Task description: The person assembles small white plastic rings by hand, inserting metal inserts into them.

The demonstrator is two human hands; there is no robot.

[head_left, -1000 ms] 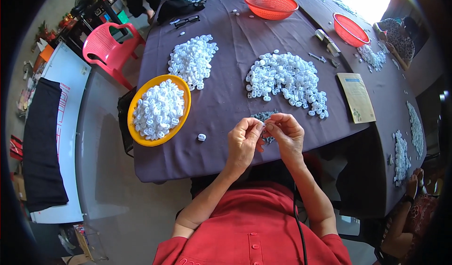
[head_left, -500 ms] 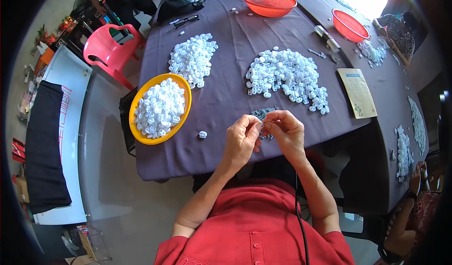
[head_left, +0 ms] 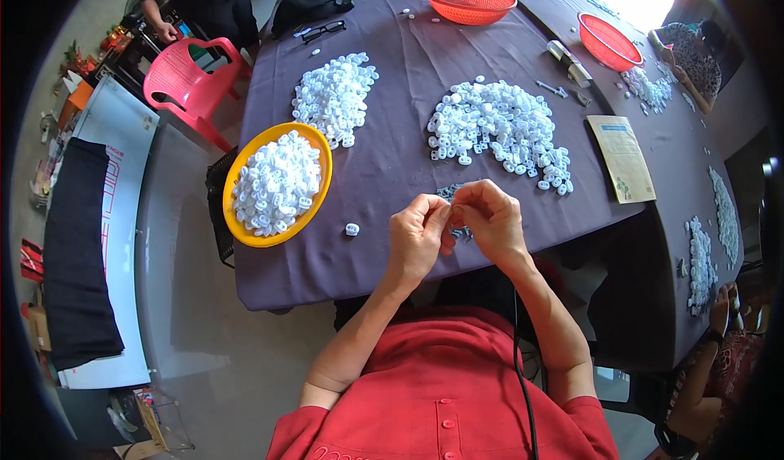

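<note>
My left hand (head_left: 418, 235) and my right hand (head_left: 492, 221) meet fingertip to fingertip above the table's near edge. Both are closed in a pinch; whatever sits between the fingers is hidden by them. Just beyond and below my hands lies a small heap of grey-blue pieces (head_left: 447, 190), partly covered by them. Farther off spreads a pile of small white oval plastic pieces (head_left: 494, 125). One single white piece (head_left: 352, 230) rests on the cloth to the left of my left hand. A yellow oval dish (head_left: 325, 174) heaped with the same white pieces stands at the table's left edge.
Another white pile (head_left: 336, 100) lies behind the dish. On the dark tablecloth (head_left: 392, 60) are red baskets (head_left: 469, 1), glasses (head_left: 324, 31) and a brown envelope (head_left: 621, 159). A pink chair (head_left: 192, 88) stands left. People sit at the right; one person (head_left: 196, 2) stands behind the chair.
My right hand has drawn slightly left and up, its fingers now closer against my left fingertips. The standing person has moved left, with a hand now at the pink chair's back.
</note>
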